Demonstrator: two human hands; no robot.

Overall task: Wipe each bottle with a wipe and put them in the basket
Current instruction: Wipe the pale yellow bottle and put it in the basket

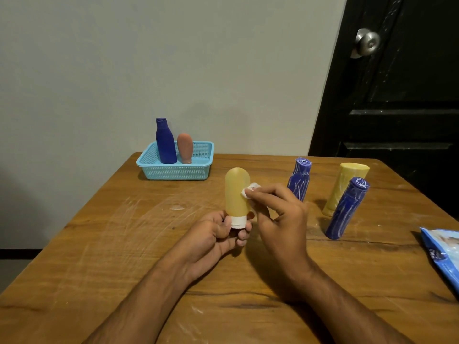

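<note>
My left hand point(218, 234) grips the white cap of a yellow bottle point(237, 192), which stands cap down above the table. My right hand point(278, 212) pinches a white wipe point(250, 189) against the bottle's right side. A light blue basket point(178, 170) at the back left holds a dark blue bottle point(165, 142) and an orange-brown bottle point(185, 148), both upright. To the right stand two blue bottles with white streaks point(299, 181) point(346, 209) and a yellow bottle with white streaks point(345, 187).
The wooden table point(124, 244) has white smears on its surface. A blue wipe packet point(444, 249) lies at the right edge. A grey wall is behind the table, and a black door with a metal knob point(367, 42) is at the right.
</note>
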